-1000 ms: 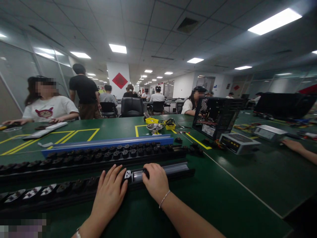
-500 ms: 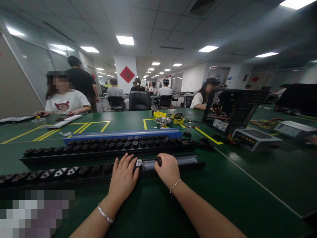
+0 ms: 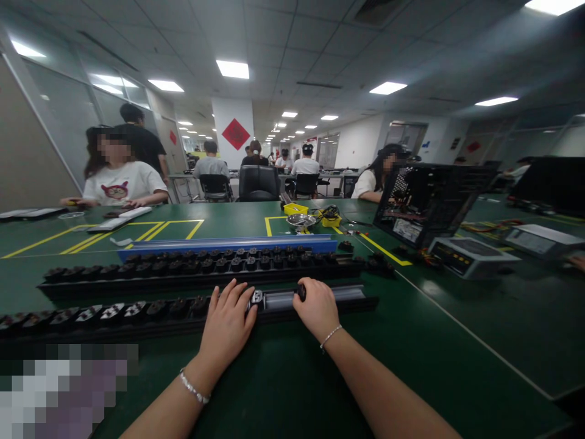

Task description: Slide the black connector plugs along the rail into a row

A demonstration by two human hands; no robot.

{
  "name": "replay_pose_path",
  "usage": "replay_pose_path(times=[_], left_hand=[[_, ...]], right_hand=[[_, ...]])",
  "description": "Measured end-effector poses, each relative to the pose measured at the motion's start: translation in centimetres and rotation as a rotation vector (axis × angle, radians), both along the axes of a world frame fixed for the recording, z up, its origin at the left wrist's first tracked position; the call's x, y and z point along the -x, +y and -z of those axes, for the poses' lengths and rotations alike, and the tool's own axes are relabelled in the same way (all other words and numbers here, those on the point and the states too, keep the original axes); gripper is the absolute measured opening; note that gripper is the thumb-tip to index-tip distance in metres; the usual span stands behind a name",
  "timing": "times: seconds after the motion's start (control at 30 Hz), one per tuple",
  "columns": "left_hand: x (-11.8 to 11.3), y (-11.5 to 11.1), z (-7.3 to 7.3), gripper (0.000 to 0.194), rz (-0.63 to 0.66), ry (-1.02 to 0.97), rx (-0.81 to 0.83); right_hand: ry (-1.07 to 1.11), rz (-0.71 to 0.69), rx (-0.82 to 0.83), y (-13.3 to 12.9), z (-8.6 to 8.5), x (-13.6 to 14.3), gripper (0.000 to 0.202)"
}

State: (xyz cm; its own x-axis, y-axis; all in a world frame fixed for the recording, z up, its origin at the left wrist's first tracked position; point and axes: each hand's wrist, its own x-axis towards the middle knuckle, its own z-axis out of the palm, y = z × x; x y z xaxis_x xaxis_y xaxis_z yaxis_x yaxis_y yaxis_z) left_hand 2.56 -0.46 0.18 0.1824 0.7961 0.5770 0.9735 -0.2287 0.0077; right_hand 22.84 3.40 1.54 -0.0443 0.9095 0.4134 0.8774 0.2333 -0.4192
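Across the table in front of me lies a long black track rail (image 3: 354, 300) with a grey channel and a row of round socket modules (image 3: 156, 309) along its left part. My left hand (image 3: 228, 323) lies over the row, fingers stretched and slightly spread. Its fingertips are beside a silver-faced socket module (image 3: 257, 297); the modules beneath the palm are hidden. Over the bare right part of the channel, my right hand (image 3: 317, 310) is closed on a small black socket module (image 3: 301, 292), mostly covered by the fingers.
Behind lie another loaded black rail (image 3: 219, 277) and a blue rail (image 3: 183, 249). Further back are a metal bowl (image 3: 300, 222) and yellow bins (image 3: 295, 209). To the right stand an open computer case (image 3: 411, 204) and a power supply (image 3: 473, 256). People sit around.
My right hand has slid a little to the right along the rail with the black socket module. The left hand stays nearly in place.
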Motion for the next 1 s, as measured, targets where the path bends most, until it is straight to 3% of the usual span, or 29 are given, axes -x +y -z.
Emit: replay_pose_path(times=[1.0], left_hand=[[0.7,0.5,0.7,0.038,0.014,0.033,-0.035]], right_hand=[[-0.069,0.037,0.109,0.2,-0.6,-1.2,0.011]])
